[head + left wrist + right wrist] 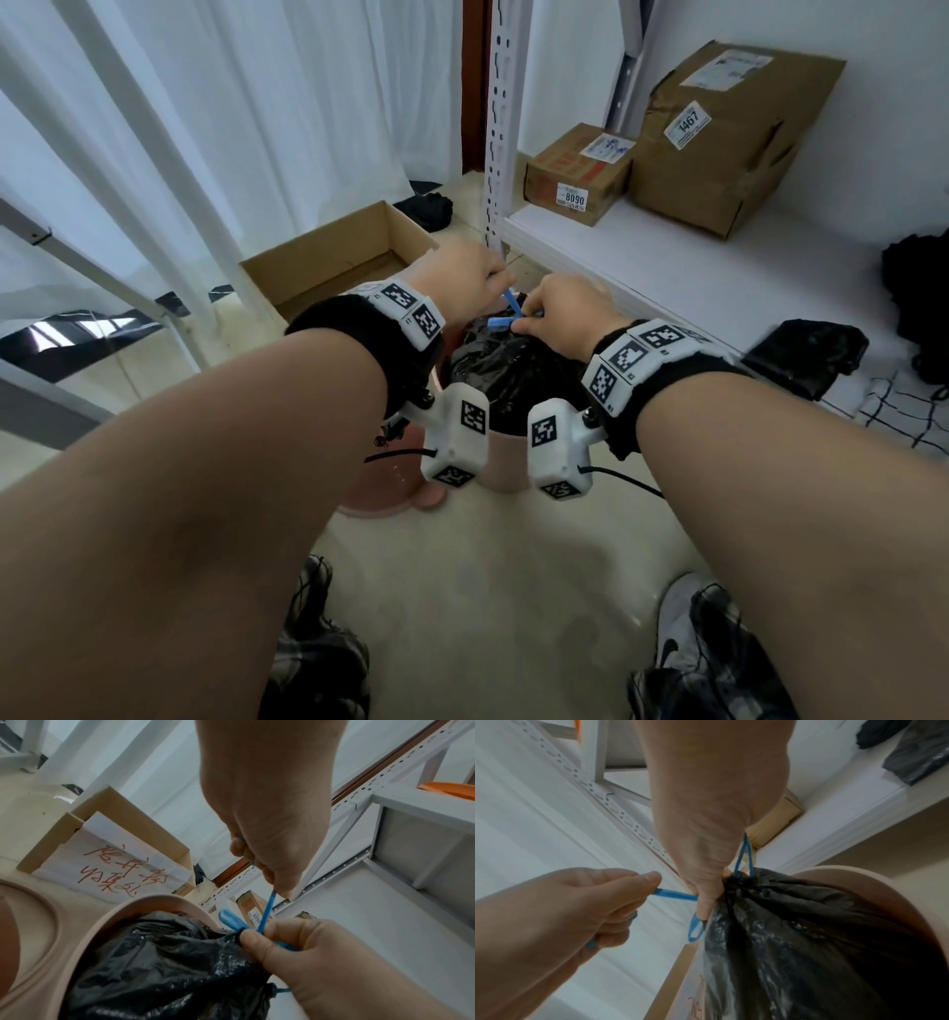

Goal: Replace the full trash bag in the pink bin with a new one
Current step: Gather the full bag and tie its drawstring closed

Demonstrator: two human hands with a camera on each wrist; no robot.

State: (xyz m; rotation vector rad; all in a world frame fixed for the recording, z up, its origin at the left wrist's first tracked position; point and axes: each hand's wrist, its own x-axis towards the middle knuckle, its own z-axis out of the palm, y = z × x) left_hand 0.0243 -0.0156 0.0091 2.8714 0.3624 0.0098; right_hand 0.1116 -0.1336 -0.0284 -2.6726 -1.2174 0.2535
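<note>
A full black trash bag (508,370) sits in the pink bin (506,462) on the floor, its mouth gathered tight. My right hand (539,318) pinches the gathered neck and the blue drawstring (506,314) at the knot; in the right wrist view the right hand (706,898) grips where the bag (795,923) bunches. My left hand (493,280) pinches one strand of the drawstring (267,908) taut, up and away from the bag. In the left wrist view the left hand (277,886) holds that strand above the bin rim (154,902).
A pink lid (38,912) lies on the floor left of the bin. An open cardboard box (339,257) stands behind it. A white shelf (693,267) on the right carries two cardboard parcels (580,174) and a folded black bag (806,360). The shelf upright (500,128) rises just beyond my hands.
</note>
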